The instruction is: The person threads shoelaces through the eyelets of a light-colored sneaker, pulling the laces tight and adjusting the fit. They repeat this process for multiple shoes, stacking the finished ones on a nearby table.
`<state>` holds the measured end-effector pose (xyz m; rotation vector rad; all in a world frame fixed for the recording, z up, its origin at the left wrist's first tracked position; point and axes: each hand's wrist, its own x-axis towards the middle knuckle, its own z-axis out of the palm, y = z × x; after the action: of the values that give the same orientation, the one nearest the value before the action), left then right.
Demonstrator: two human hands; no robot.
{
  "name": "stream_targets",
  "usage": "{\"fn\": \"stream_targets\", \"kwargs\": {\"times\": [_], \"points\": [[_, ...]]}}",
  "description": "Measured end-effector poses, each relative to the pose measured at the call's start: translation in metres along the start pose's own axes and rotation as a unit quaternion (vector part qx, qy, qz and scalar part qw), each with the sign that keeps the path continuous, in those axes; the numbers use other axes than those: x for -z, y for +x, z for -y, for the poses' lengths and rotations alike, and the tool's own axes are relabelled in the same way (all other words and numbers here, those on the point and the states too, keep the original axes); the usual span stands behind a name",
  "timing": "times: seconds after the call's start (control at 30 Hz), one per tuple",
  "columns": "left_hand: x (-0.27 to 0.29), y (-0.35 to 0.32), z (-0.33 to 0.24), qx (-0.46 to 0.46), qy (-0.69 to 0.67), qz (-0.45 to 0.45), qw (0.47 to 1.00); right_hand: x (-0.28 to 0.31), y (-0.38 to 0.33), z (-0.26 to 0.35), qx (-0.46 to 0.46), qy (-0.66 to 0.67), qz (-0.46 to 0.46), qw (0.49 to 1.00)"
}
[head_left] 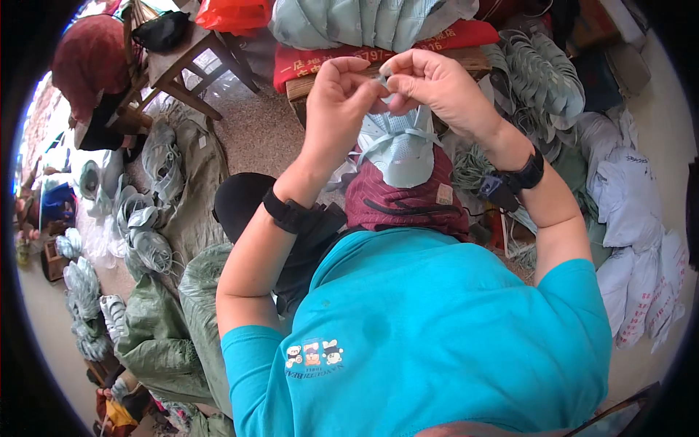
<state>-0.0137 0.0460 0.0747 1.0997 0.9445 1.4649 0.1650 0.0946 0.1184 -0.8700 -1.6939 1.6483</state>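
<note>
My left hand [344, 93] and my right hand [424, 86] meet fingertip to fingertip at the front edge of a low wooden bench. Both are closed in a pinch on a thin, pale strand, apparently a shoelace [384, 79]; its ends are hidden by the fingers. Just below them a light blue shoe upper [406, 162] rests toe toward me on the maroon cloth over my lap [397, 200]. Pale laces run across its tongue. Its far end is covered by my hands.
More pale uppers lie in a row on a red cloth [291, 67] over the bench [477, 64]. Bundled uppers [542, 76] and white sacks [633, 197] stand at right. A wooden stool [171, 69], green sacking [156, 328] and further bundles [160, 160] are at left.
</note>
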Motion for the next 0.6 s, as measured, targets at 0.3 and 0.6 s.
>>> {"fn": "stream_targets", "kwargs": {"times": [0.3, 0.6], "points": [[0.008, -0.004, 0.01, -0.037, 0.065, -0.003, 0.997, -0.015, 0.002, 0.003, 0.004, -0.072, 0.012, 0.997], [0.032, -0.01, 0.0, 0.08, -0.064, 0.211, 0.972, -0.031, 0.065, 0.096, 0.579, -0.471, -0.059, 0.663]]}}
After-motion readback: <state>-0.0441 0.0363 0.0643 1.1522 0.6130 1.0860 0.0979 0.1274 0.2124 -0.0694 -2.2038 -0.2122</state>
